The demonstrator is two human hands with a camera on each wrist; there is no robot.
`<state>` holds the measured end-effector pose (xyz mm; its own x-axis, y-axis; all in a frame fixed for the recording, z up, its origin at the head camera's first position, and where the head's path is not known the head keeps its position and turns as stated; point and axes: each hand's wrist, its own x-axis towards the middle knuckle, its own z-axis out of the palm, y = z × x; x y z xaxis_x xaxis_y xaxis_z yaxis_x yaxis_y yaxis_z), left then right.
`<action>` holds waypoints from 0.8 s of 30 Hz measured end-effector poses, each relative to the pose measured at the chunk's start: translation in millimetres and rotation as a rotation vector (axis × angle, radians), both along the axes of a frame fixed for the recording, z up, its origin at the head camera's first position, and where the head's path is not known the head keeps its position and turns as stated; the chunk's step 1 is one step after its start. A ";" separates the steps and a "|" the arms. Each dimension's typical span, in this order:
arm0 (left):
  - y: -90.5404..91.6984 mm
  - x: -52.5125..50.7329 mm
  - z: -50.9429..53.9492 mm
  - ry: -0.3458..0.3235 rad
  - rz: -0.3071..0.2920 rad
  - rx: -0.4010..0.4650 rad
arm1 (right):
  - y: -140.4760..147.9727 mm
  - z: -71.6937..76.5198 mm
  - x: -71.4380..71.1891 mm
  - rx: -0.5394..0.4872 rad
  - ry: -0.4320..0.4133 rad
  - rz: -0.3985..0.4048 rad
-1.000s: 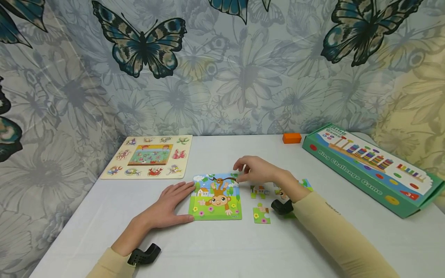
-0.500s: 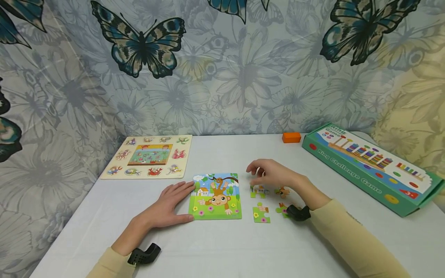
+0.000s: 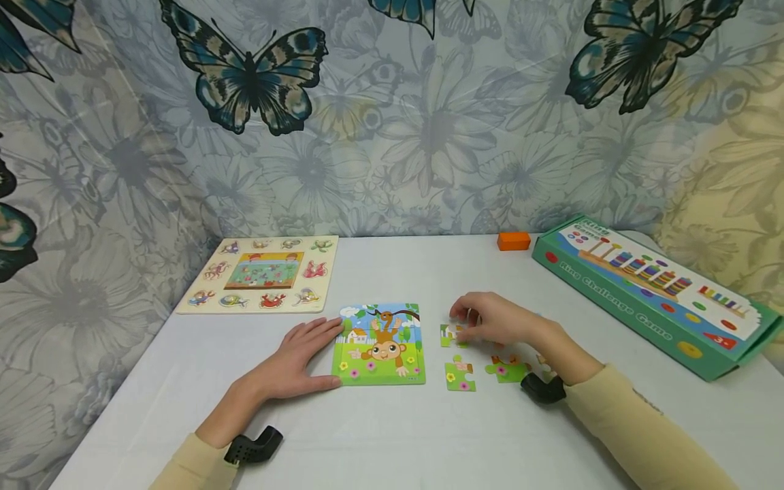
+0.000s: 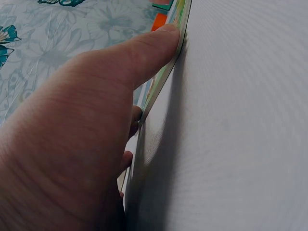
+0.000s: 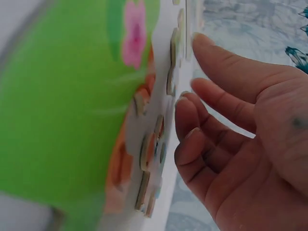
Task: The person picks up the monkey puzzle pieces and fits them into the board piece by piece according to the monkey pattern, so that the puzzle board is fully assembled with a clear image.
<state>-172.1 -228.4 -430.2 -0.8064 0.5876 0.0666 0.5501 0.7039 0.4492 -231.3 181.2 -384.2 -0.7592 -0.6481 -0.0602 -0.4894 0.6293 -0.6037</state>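
Observation:
The monkey jigsaw puzzle (image 3: 378,354) lies on the white table in the head view, a square board with its picture whole. My left hand (image 3: 288,367) rests at its left side, and the thumb and fingertips touch the edge. To the right of the board, my right hand (image 3: 505,320) hovers over loose puzzle pieces, fingers loosely bent. Nothing shows between its fingertips in the right wrist view. Below it lie a fence piece (image 3: 448,335), a piece with flowers (image 3: 460,378) and a green piece (image 3: 510,371). The hand and wrist hide other pieces.
At the back left lies a wooden board with sea-animal pictures (image 3: 324,248). An orange block (image 3: 513,241) sits at the back edge. A green game box (image 3: 649,299) stands at the right. Patterned cloth (image 3: 422,156) hangs behind the table.
My right hand has moved right and toward me, from the puzzle's upper right corner to above the loose pieces. My left hand has stayed at the puzzle's left edge.

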 end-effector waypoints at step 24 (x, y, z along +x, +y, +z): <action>1.3 1.1 4.0 0.000 -0.003 0.005 | -2.5 -3.8 7.7 0.034 0.011 -0.031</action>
